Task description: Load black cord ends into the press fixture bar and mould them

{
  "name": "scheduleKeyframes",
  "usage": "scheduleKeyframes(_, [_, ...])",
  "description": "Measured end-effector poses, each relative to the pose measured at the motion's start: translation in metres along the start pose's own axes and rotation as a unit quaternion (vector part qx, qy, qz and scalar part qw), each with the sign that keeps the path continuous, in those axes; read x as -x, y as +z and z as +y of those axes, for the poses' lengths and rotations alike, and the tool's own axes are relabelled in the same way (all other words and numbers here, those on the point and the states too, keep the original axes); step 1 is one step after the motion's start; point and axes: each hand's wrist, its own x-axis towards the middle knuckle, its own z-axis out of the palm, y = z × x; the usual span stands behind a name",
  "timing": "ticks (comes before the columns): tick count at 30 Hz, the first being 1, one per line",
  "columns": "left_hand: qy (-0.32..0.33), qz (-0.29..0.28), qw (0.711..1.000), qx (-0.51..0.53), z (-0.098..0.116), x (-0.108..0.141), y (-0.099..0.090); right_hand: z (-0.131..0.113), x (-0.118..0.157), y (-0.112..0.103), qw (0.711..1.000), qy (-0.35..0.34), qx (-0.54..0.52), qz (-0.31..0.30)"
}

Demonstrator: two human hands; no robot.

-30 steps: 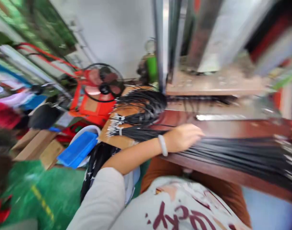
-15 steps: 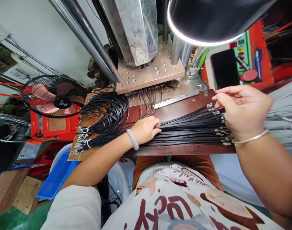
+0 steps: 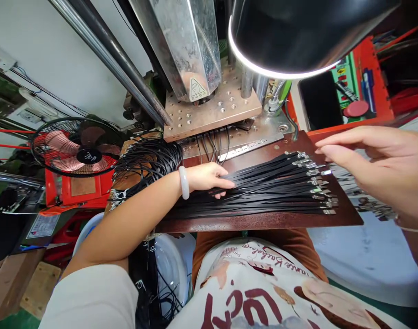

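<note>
A flat row of black cords (image 3: pixel 270 189) with metal end clasps (image 3: pixel 318 183) lies across the brown work board (image 3: pixel 263 221) in front of me. My left hand (image 3: pixel 210 177), with a pale bangle at the wrist, presses fingers down on the cords' left part. My right hand (image 3: pixel 376 160) hovers open above the right side, fingers spread, just off the clasp ends and holding nothing. More looped black cords (image 3: pixel 147 160) are bundled at the left of the board.
A metal press (image 3: pixel 209 105) with a drilled plate stands right behind the board. A black lamp shade (image 3: pixel 298 32) hangs overhead. A red fan (image 3: pixel 75 146) sits at the left, a red control panel (image 3: pixel 359 87) at the right, a white bucket (image 3: pixel 171 269) below.
My view swung from the left side of the room back onto the board. My right hand let go of the clasp ends and lifted away, open. My left hand slid slightly right on the cords.
</note>
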Motion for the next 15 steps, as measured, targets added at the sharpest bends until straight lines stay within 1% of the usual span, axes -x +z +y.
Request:
scheduleKeyframes(2, [0.037, -0.030, 0.996, 0.069, 0.012, -0.012, -0.005, -0.017, -0.008, 0.000, 0.999, -0.049, -0.005, -0.009])
scheduleKeyframes(4, [0.053, -0.052, 0.993, 0.086, 0.021, -0.026, -0.005, -0.024, -0.016, -0.001, 0.997, -0.070, -0.016, -0.017])
scheduleKeyframes(6, [0.030, -0.069, 0.993, 0.089, 0.024, -0.040, -0.003, -0.021, -0.022, -0.004, 0.997, -0.064, -0.020, -0.034])
scheduleKeyframes(8, [0.001, -0.075, 0.991, 0.106, 0.022, -0.051, -0.001, -0.015, -0.024, -0.008, 0.998, -0.045, -0.018, -0.043])
scheduleKeyframes(10, [-0.001, -0.077, 0.989, 0.130, 0.023, -0.056, -0.001, -0.009, -0.022, -0.010, 0.999, -0.029, -0.004, -0.021])
scheduleKeyframes(11, [0.007, -0.078, 0.988, 0.137, 0.025, -0.057, -0.002, -0.008, -0.020, -0.008, 0.999, -0.037, 0.006, -0.008])
scheduleKeyframes(12, [0.016, -0.079, 0.987, 0.140, 0.028, -0.057, -0.002, -0.008, -0.017, -0.005, 0.998, -0.067, 0.018, -0.007])
scheduleKeyframes(13, [0.025, -0.082, 0.986, 0.141, 0.031, -0.055, -0.002, -0.008, -0.015, 0.000, 0.992, -0.118, 0.032, -0.024])
scheduleKeyframes(14, [0.034, -0.086, 0.986, 0.139, 0.034, -0.054, -0.002, -0.008, -0.013, 0.006, 0.980, -0.181, 0.052, -0.061])
scheduleKeyframes(15, [0.044, -0.092, 0.986, 0.131, 0.037, -0.051, -0.003, -0.007, -0.011, 0.014, 0.961, -0.243, 0.079, -0.107])
